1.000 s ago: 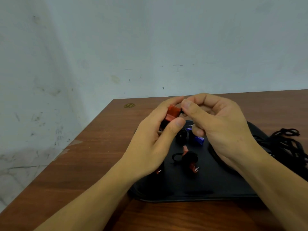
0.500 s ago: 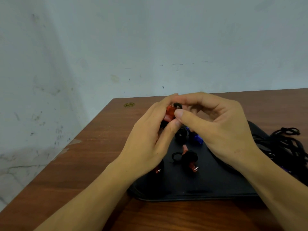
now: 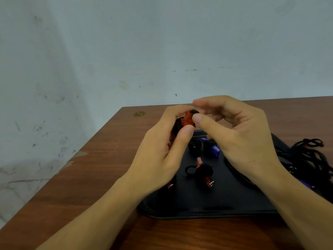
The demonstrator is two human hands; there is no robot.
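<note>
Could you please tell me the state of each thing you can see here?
left hand: grips the red plug.
red plug: held above the black tray, black cord on top.
right hand: fingers curled at the cord, contact unclear.
red-plug bundle: coiled, lying on the tray.
blue-plug bundle: on the tray, partly hidden.
loose black cables: tangled, beside the tray.

Location: a bare workroom or storeroom corner. Evidence: scuffed, stained white walls (image 3: 72, 69) meet at far left. A worn wooden table (image 3: 100, 159) carries a black tray (image 3: 225, 201).
</note>
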